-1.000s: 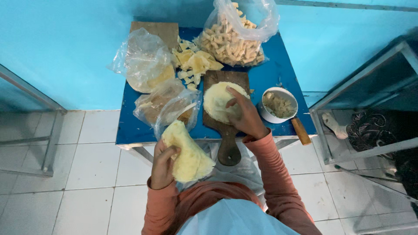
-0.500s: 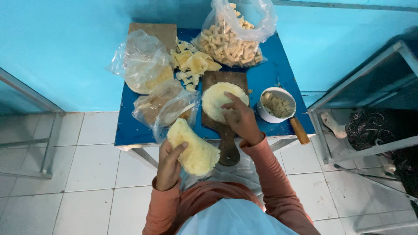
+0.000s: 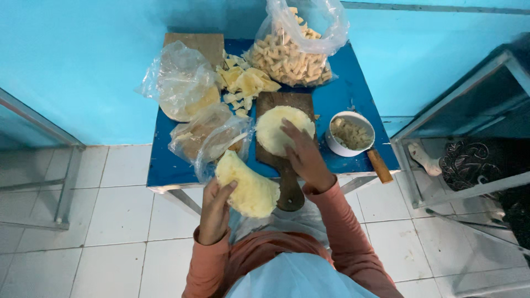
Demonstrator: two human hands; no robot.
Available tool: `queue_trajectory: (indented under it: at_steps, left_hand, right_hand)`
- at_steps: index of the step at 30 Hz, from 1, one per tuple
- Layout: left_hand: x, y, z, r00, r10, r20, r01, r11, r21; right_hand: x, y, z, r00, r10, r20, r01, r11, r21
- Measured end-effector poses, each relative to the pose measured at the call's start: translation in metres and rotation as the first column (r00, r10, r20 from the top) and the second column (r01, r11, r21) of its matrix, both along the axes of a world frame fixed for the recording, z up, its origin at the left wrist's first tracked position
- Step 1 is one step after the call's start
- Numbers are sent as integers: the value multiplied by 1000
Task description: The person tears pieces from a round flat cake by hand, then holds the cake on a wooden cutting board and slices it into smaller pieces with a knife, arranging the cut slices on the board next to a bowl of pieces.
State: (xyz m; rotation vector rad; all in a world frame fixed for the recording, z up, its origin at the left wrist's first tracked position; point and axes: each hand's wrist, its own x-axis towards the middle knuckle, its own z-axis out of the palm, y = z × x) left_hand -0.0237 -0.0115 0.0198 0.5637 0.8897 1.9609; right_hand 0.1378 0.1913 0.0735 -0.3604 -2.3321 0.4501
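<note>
My left hand holds a stack of thin yellow round sheets just off the near edge of the small blue table. One more yellow round sheet lies flat on a dark wooden cutting board, and my right hand rests on its near right side, fingers spread and pressing down. A white bowl of pale filling stands just right of the board.
A clear bag of cut pieces sits at the table's back, loose yellow scraps beside it. Two plastic bags with sheets lie on the left. A wooden handle sticks out by the bowl. Metal frames flank the table.
My left hand has tilted the stack slightly and brought it a little nearer the board. My right hand has slid from the sheet's far edge down to its near right side.
</note>
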Motion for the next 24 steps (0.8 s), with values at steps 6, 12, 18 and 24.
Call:
queue_trajectory:
  at_steps: [6, 12, 18, 24]
  left_hand:
    - [4, 3, 1, 1000, -24, -9, 24, 1000, 5]
    - [6, 3, 1, 998, -54, -41, 54, 998, -20]
    - [6, 1, 1, 997, -61, -38, 61, 998, 1]
    - [7, 1, 0, 998, -52, -41, 52, 999, -4]
  right_hand:
    - [18, 24, -13, 926, -363, 105, 370, 927, -58]
    - [0, 46, -19, 909, -416, 34, 414, 908, 65]
    - [-14, 56, -22, 824, -565, 44, 565, 825, 21]
    - [-17, 61, -24, 812, -582, 36, 581, 813, 46]
